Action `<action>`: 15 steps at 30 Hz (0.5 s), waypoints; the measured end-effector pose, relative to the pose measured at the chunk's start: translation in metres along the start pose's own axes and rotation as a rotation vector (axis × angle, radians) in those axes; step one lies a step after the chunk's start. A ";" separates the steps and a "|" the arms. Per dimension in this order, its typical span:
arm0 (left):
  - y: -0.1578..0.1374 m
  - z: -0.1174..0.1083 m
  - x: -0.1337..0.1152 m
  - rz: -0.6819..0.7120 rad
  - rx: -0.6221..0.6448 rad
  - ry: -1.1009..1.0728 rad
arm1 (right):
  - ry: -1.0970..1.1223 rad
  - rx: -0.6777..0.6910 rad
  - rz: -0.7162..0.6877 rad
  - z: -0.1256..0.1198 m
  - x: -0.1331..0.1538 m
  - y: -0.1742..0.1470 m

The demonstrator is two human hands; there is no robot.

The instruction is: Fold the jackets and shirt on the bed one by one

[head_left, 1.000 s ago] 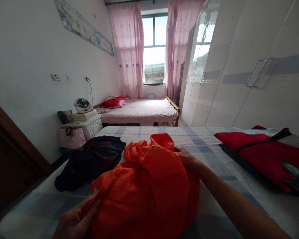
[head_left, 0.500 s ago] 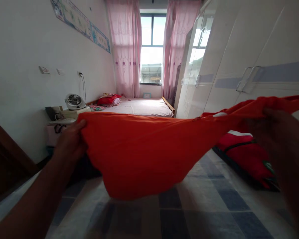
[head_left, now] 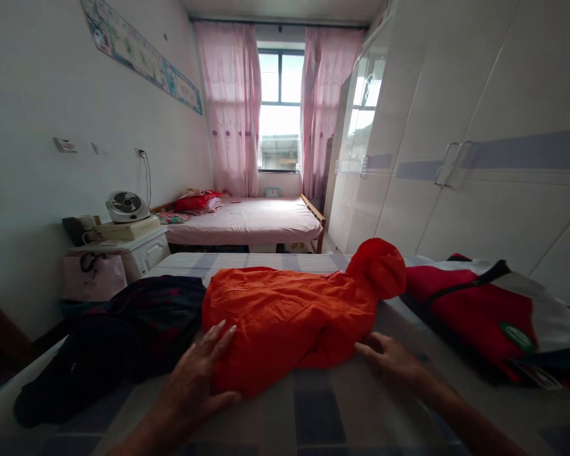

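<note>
An orange hooded jacket lies on the checked bed sheet, its bunched hood toward the right. My left hand rests at the jacket's lower left edge, fingers spread. Close to the lower right edge is my right hand, fingers apart and fingertips at or near the cloth. Neither hand grips the fabric. To the left lies a dark garment, and on the right a red, white and black garment.
Beyond stands a second bed with a pink sheet. At the left are a white cabinet, a small fan and a pink bag. A white wardrobe lines the right wall.
The orange jacket, held up and stretched between both hands before, now lies on the bed. Both hands have let go of it and moved down and inward.
</note>
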State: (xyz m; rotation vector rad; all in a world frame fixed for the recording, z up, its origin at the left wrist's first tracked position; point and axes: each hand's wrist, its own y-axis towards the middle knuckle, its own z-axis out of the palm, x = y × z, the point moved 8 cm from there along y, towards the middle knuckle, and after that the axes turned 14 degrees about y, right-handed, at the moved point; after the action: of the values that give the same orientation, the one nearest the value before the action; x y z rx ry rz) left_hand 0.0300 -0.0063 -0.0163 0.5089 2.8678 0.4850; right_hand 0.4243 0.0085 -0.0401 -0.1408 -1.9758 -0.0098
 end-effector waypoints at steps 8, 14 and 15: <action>0.021 -0.017 -0.007 -0.094 -0.028 0.004 | 0.409 -0.095 -0.028 0.024 0.017 0.040; 0.022 -0.118 -0.005 0.038 -0.333 -0.246 | 0.399 -0.196 -0.385 -0.029 0.108 0.003; 0.011 -0.124 -0.001 0.022 -0.333 -0.263 | 0.316 -0.195 -0.425 -0.039 0.117 -0.013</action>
State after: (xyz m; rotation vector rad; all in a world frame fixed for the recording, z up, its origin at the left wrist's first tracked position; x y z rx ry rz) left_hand 0.0046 -0.0316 0.1027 0.5024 2.4675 0.8144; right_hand 0.4128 0.0039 0.0829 0.1489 -1.6528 -0.4734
